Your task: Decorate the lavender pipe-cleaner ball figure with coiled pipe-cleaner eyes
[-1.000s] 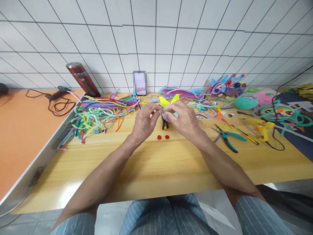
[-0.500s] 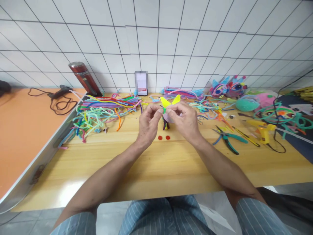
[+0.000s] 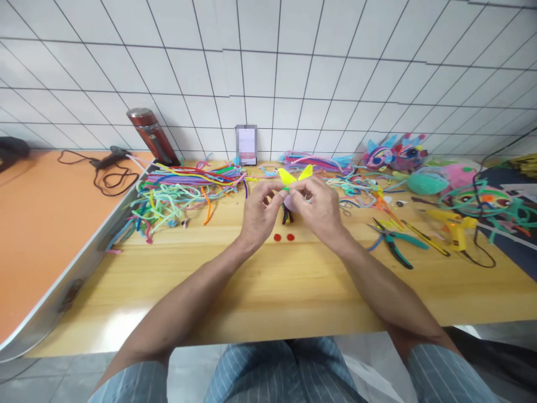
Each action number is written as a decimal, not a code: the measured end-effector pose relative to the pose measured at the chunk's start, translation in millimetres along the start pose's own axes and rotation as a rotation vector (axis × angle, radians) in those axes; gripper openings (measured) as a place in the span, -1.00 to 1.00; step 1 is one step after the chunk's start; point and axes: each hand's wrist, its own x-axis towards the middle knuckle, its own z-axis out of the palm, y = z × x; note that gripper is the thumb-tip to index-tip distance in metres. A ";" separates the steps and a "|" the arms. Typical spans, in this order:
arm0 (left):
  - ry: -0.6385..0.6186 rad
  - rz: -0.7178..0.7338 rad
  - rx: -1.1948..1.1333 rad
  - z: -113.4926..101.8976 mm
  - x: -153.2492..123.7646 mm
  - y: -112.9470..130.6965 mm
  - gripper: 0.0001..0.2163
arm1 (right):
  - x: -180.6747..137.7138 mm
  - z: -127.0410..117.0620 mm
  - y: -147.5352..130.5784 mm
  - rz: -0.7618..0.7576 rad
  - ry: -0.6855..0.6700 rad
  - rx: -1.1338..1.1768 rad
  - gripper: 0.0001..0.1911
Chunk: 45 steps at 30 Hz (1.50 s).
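Note:
Over the middle of the table, my left hand [image 3: 262,217] and my right hand [image 3: 321,210] meet fingertip to fingertip. Both pinch a small craft piece with two bright yellow pointed flaps [image 3: 287,178] that spread upward in a V. A bit of green shows at its base, mostly covered by my fingers. Behind and below the fingers are a pale lilac round shape [image 3: 290,202] and a dark multicoloured bundle [image 3: 287,216], both partly hidden. Two red discs [image 3: 277,237] lie flat on the wood just below.
Pipe cleaners [image 3: 168,201] heap up on the left, near a red thermos [image 3: 153,137]. A phone [image 3: 246,146] leans on the tiled wall. At right lie pliers [image 3: 396,243], a yellow cutter [image 3: 425,238], a yellow glue gun [image 3: 457,228] and fuzzy coloured figures [image 3: 409,152].
The camera view has shifted slightly, moving the scene a little rightward. Both hands keep their pinch on the yellow-flapped piece, with the fingertips slightly rearranged around its green base.

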 end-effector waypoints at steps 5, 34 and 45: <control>-0.066 0.149 0.181 -11.4 8.2 3.8 -0.80 | 6.1 -16.3 -0.3 -0.123 -0.116 -0.169 -0.87; 0.094 -0.149 -0.279 9.1 -9.0 20.4 -0.84 | -1.4 -7.6 -2.7 -0.356 0.078 -0.274 -0.83; 0.237 -0.164 -0.290 12.1 -14.0 8.4 -0.75 | -13.8 14.7 -15.7 -0.078 0.089 0.124 -0.91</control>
